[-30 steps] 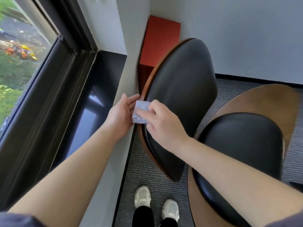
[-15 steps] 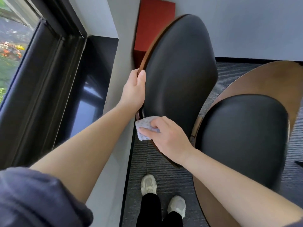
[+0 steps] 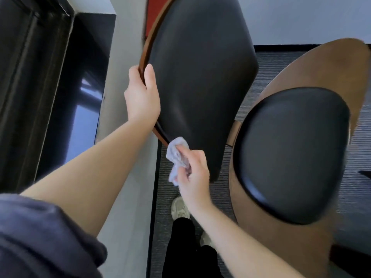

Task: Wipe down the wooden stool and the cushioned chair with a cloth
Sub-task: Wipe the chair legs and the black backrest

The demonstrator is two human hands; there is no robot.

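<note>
The cushioned chair has a tall black padded back point(image 3: 200, 73) edged in brown wood and a second black cushion point(image 3: 291, 155) on a wide wooden shell point(image 3: 313, 65) at the right. My left hand point(image 3: 142, 93) grips the wooden left rim of the back, thumb on the black padding. My right hand point(image 3: 192, 171) holds a crumpled pale blue cloth point(image 3: 177, 155) against the lower left edge of the back, where wood meets padding. No wooden stool is in view.
A dark window frame and black sill point(image 3: 66, 87) run along the left, with a white wall strip point(image 3: 128, 207) beside me. A red panel point(image 3: 153, 15) shows behind the chair. My shoes point(image 3: 180, 207) stand on grey ribbed carpet point(image 3: 267, 65) close under the chair.
My right hand has slid the cloth down the chair back's left edge to its lower end. My left hand moved up from the cloth to grip the rim.
</note>
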